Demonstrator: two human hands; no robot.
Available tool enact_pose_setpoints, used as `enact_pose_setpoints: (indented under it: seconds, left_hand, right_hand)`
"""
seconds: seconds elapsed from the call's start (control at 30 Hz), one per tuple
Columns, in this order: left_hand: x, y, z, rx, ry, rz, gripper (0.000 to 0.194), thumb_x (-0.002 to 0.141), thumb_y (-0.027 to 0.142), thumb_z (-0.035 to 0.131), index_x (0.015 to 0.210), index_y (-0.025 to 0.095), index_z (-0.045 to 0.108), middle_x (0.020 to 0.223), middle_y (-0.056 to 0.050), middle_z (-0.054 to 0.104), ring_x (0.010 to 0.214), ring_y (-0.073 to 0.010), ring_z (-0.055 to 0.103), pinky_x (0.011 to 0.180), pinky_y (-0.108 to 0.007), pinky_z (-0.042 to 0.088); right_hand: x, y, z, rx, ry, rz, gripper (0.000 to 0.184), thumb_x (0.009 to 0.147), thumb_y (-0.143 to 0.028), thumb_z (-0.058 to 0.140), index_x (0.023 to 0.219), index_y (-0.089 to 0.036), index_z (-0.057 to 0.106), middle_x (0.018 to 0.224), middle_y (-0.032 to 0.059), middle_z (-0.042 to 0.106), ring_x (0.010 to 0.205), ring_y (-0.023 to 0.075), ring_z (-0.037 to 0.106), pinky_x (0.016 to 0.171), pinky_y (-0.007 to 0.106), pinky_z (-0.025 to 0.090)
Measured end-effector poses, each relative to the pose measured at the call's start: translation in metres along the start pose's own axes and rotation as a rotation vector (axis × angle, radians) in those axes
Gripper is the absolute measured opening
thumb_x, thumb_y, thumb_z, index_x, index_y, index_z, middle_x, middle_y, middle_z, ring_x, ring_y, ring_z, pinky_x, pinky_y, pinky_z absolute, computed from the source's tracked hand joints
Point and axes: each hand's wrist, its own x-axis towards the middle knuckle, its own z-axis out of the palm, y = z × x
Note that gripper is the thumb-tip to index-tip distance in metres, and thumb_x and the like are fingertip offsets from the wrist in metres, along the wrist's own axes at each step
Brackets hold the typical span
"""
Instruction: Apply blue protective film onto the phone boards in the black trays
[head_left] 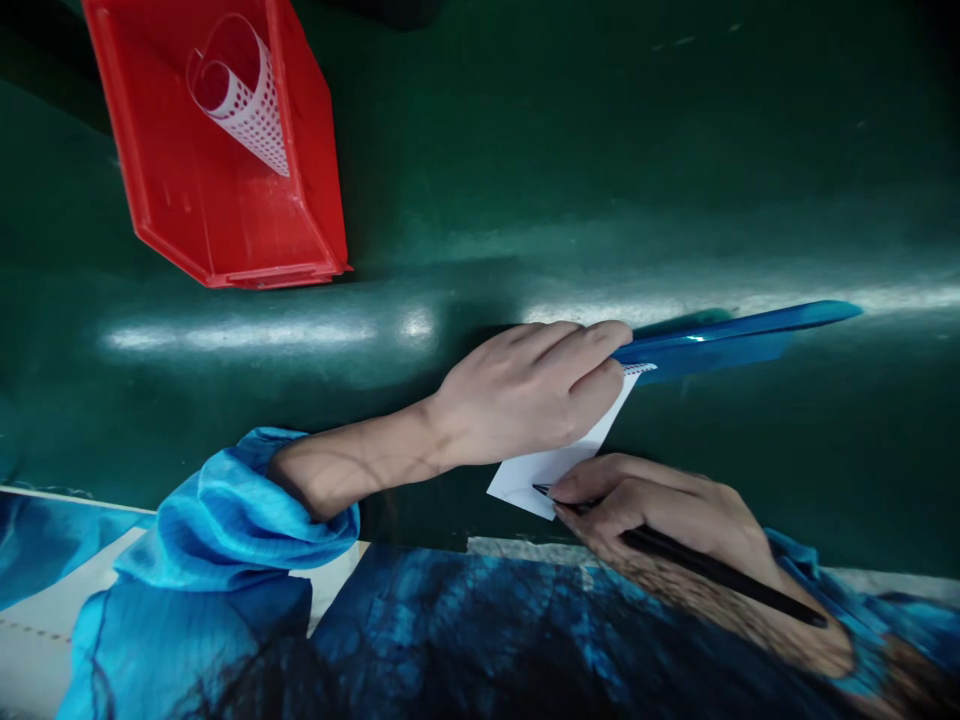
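My right hand is closed around a black pen, whose tip meets the white page of a small notepad near its lower corner. Curled over the upper part of the pad, my left hand grips it against the table. A dark row of binding shows at the pad's top edge. Beyond my left fingertips a glossy blue sheet stretches to the right, partly lifted; whether it is the pad's cover I cannot tell. My left hand hides much of the page.
A red plastic bin stands at the upper left of the green table. Inside the bin lies a rolled white sheet with a dot pattern. The table's near edge runs just below my hands. Dark hair covers part of the bottom view.
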Motion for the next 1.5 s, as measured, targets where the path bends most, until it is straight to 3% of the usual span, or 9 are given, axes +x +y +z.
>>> enact_pose_setpoints:
  seconds: [0.4, 0.7, 1.03, 1.2, 1.37, 1.5]
  left_hand:
    - [0.000, 0.000, -0.001, 0.031, 0.037, 0.035, 0.036, 0.096, 0.010, 0.030, 0.089, 0.014, 0.065, 0.114, -0.003, 0.067, 0.091, -0.0111, 0.065, 0.077, -0.025, 0.057]
    - [-0.001, 0.001, 0.004, 0.063, 0.172, 0.053, 0.025, 0.094, 0.012, 0.042, 0.081, 0.015, 0.063, 0.107, -0.002, 0.070, 0.085, -0.0117, 0.065, 0.074, -0.024, 0.056]
    - [0.000, 0.002, 0.003, 0.066, 0.169, 0.041, 0.025, 0.093, 0.014, 0.046, 0.077, 0.018, 0.065, 0.106, 0.000, 0.072, 0.081, -0.0116, 0.064, 0.072, -0.024, 0.054]
    - [0.000, 0.002, 0.003, 0.078, 0.140, 0.030, 0.029, 0.094, 0.015, 0.043, 0.078, 0.020, 0.066, 0.108, 0.002, 0.071, 0.082, -0.0111, 0.064, 0.073, -0.024, 0.054]
    - [-0.001, 0.001, 0.003, 0.074, 0.103, 0.033, 0.028, 0.096, 0.014, 0.038, 0.083, 0.017, 0.062, 0.110, 0.001, 0.069, 0.085, -0.0103, 0.064, 0.075, -0.024, 0.053]
    - [0.000, 0.001, 0.004, 0.073, 0.144, 0.046, 0.023, 0.095, 0.013, 0.040, 0.080, 0.015, 0.058, 0.106, 0.000, 0.069, 0.082, -0.0109, 0.063, 0.071, -0.023, 0.052]
  right_hand:
    - [-0.007, 0.009, 0.002, -0.039, 0.012, -0.047, 0.017, 0.082, -0.014, 0.059, 0.073, -0.028, 0.055, 0.083, -0.0028, 0.071, 0.080, 0.0082, 0.072, 0.073, 0.009, 0.055]
    - [0.003, 0.000, 0.000, -0.033, 0.003, -0.067, 0.019, 0.084, -0.014, 0.056, 0.070, -0.026, 0.053, 0.073, -0.0012, 0.072, 0.073, 0.0103, 0.073, 0.068, 0.013, 0.057]
    - [0.000, 0.002, 0.000, -0.018, -0.012, -0.060, 0.020, 0.081, -0.012, 0.061, 0.068, -0.025, 0.054, 0.074, -0.0009, 0.071, 0.074, 0.0080, 0.072, 0.072, 0.010, 0.056]
    - [0.002, 0.001, -0.001, 0.001, 0.013, -0.072, 0.019, 0.087, -0.018, 0.054, 0.070, -0.027, 0.052, 0.076, -0.0012, 0.070, 0.071, 0.0087, 0.072, 0.065, 0.013, 0.056]
    - [0.007, -0.005, -0.006, -0.002, -0.025, -0.066, 0.022, 0.088, -0.019, 0.051, 0.068, -0.026, 0.054, 0.073, 0.0013, 0.070, 0.069, 0.0109, 0.072, 0.061, 0.014, 0.056]
    - [0.011, -0.009, -0.006, -0.008, -0.043, -0.061, 0.022, 0.087, -0.016, 0.052, 0.067, -0.025, 0.056, 0.073, 0.0031, 0.070, 0.071, 0.0130, 0.073, 0.062, 0.015, 0.057]
